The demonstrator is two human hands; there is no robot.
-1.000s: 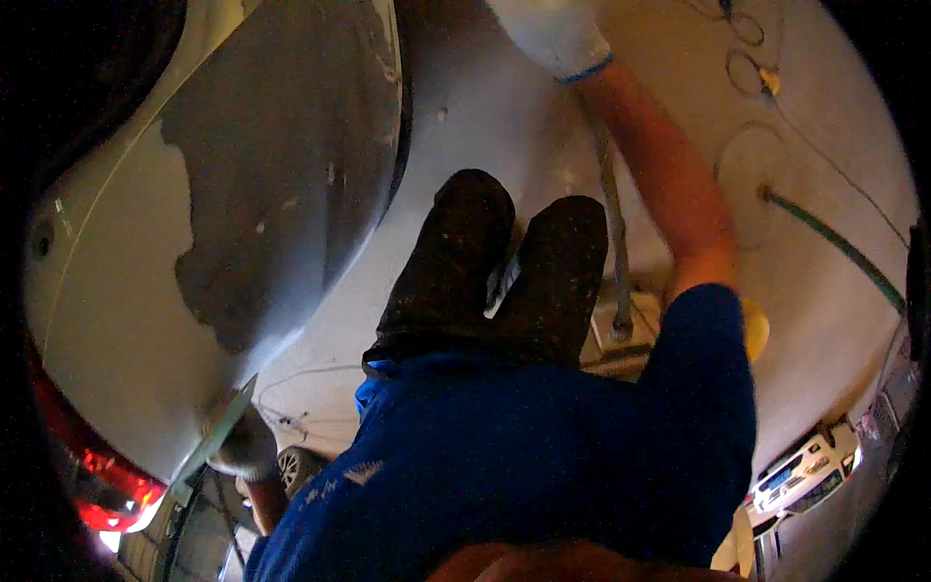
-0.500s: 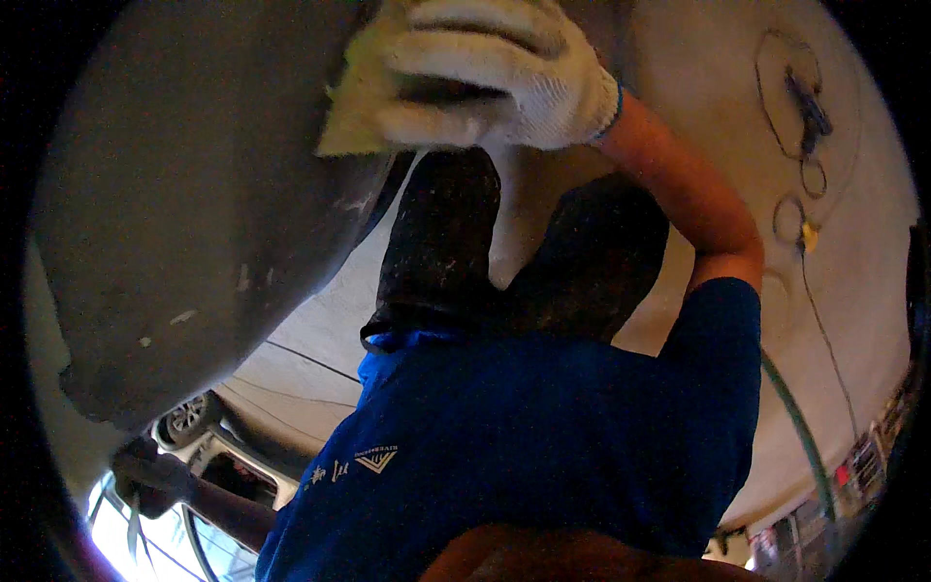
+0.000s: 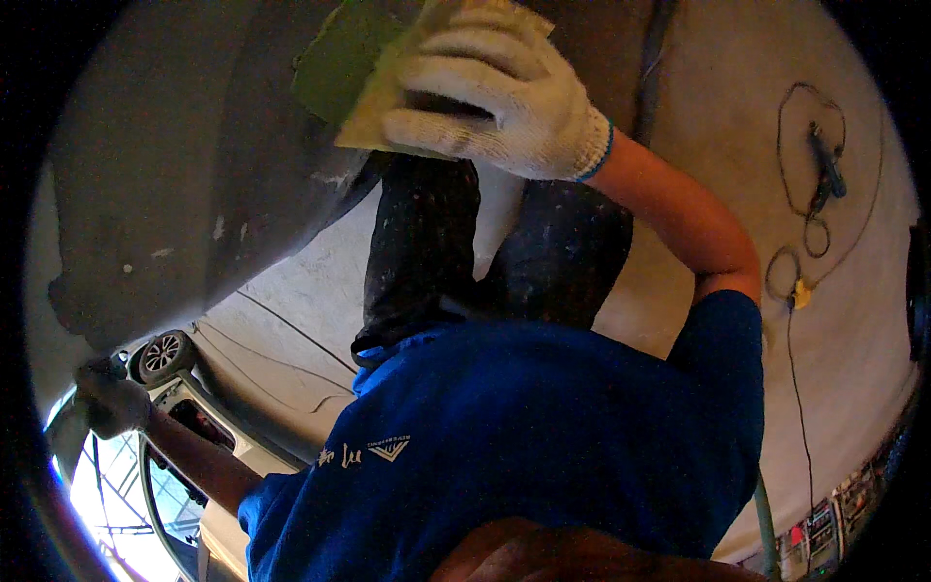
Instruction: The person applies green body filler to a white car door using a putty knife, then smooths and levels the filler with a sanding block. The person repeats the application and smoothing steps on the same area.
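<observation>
My right hand, in a white knitted glove with a blue cuff edge, lies over a flat yellow sheet and holds it to a dark grey panel. Whether the sheet is sandpaper or a spreader I cannot tell. Left of the fingers, a green filler-like patch shows on the panel. My left hand, gloved and in shadow, is far out at lower left by the panel's lower edge. Its fingers are too dark to make out.
Behind my left arm stands a light-coloured car with a wheel. On the floor to the right lie a dark corded tool and a yellow connector. A greenish hose runs beside my right side.
My right hand and the sheet have shifted slightly right, and more of the green patch shows. My left hand appears farther left and higher. The whole view has turned a little.
</observation>
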